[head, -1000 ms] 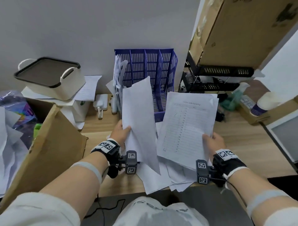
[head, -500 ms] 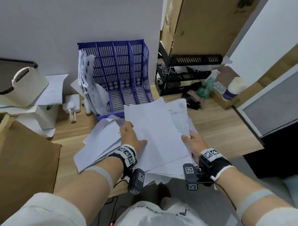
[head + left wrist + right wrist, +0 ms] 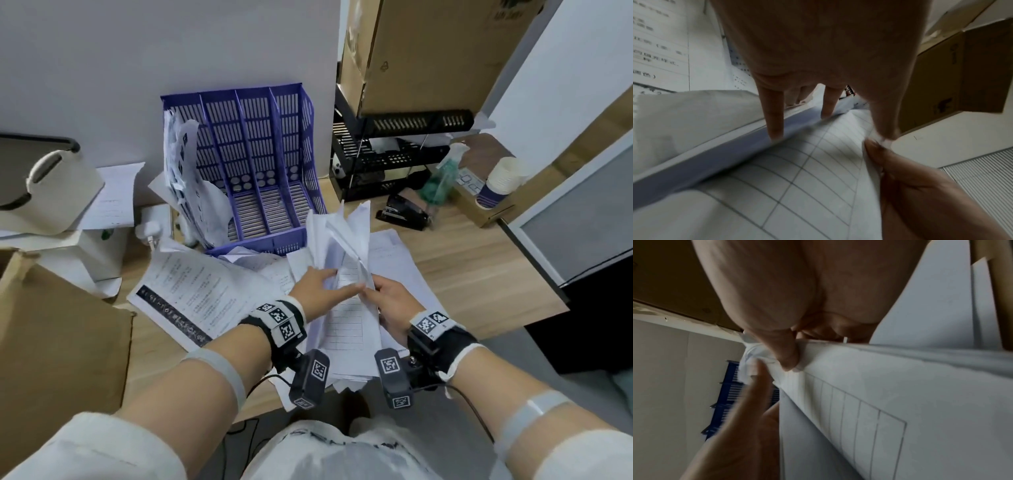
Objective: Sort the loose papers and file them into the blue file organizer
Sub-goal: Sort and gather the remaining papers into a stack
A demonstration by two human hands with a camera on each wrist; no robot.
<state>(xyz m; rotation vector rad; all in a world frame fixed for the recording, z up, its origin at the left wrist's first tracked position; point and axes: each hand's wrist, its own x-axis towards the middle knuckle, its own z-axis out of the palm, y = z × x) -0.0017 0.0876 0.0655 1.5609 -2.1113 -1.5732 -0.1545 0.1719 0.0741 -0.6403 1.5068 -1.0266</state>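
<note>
Grey wall (image 3: pixel 171 51); wooden desk (image 3: pixel 479 274)

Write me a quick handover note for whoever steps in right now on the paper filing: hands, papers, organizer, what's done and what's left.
Left hand: holds the gathered sheaf of papers, fingers spread on it.
Right hand: pinches the same sheaf's edge.
Blue file organizer: against the wall; leftmost slot holds papers, the other slots look empty.
Loose papers lie spread on the desk beneath the hands.
Done: one slot filled.
Left: file the held sheaf, then sort the desk sheets.
</note>
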